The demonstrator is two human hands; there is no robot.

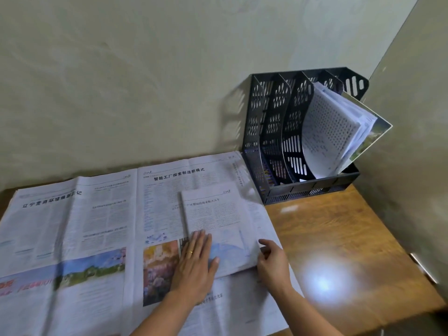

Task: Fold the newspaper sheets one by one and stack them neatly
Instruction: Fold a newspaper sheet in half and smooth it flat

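The folded sheet [215,226] lies on the open sheet [80,229], toward that sheet's right side, and both rest on the counter [344,241]. The left hand [196,260] lies flat on the lower left part of the folded sheet, fingers straight and together, pressing it down and gripping nothing. The right hand [272,260] sits at the lower right corner of the folded sheet, fingers curled at the paper edge; whether it pinches the edge or only touches it cannot be told.

Step in hand, as judged: flattening or squaring one finished fold. The open sheet beneath is not yet folded.

Next move, as judged: lift the folded sheet clear of the open sheet, set it on bare counter as the stack base, then fold the open sheet along its centre crease.

Legible text: the open sheet's right page is headed "智能工厂探索制造新模式". The left page headline is blurred and only partly readable. The folded sheet's headline and body text are too small to read.

A black file rack [274,132] holding papers [339,132] stands at the counter's far right.
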